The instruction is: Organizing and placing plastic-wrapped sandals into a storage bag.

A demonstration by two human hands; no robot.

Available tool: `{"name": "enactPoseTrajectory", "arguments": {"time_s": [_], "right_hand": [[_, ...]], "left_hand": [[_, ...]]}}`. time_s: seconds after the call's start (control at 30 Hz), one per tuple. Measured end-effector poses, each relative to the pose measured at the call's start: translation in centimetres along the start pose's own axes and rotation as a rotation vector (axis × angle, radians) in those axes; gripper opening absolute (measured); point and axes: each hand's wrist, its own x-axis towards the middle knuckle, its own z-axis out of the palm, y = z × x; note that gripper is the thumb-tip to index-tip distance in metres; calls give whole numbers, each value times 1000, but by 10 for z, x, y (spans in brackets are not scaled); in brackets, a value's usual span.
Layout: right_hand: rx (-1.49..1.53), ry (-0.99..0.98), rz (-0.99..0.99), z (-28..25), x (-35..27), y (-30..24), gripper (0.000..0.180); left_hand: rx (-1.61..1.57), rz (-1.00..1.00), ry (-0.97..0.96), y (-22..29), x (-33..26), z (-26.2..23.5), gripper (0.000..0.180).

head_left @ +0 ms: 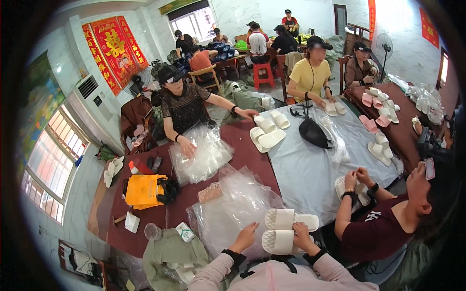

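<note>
In front of me lies a pair of white slippers, one slipper [280,218] just beyond the other slipper [278,241], side by side. My right hand [304,237] grips the nearer one at the strap, its fingertips reaching toward the farther one. To the left, my left hand [244,236] has its fingers drawn together at the edge of a clear plastic bag [228,213], which appears pinched between them. More clear bags spread beneath and beyond that hand. A patterned pink-brown case [210,192] rests on the bags.
Across the dark red table [247,167], a co-worker handles another stack of clear bags [201,155]. A yellow bag [143,190] lies at left. On the light-blue cover [310,169] are white slippers [267,131] and a black pouch [314,133]. Another co-worker sits close at my right.
</note>
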Motion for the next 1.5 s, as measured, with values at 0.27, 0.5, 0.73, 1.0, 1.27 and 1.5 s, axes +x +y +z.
{"name": "enactPoseTrajectory", "arguments": {"time_s": [0.27,0.5,0.73,1.0,1.27,1.5], "right_hand": [[17,-91,29,2,-12,9,14],[-60,-69,-21,12,-18,23,14],[41,67,37,-15,1,42,14],[676,84,349,-26,-15,53,21],[354,-236,331,-29,-18,57,20],[3,-267,195,-24,28,46,13]], "left_hand": [[2,-59,-10,35,13,-2,45],[258,287,68,14,38,18,45],[401,321,-300,-4,99,15,31],[128,79,-302,-17,107,35,28],[-210,-130,-393,5,93,30,32],[-789,-162,-245,14,80,21,43]]}}
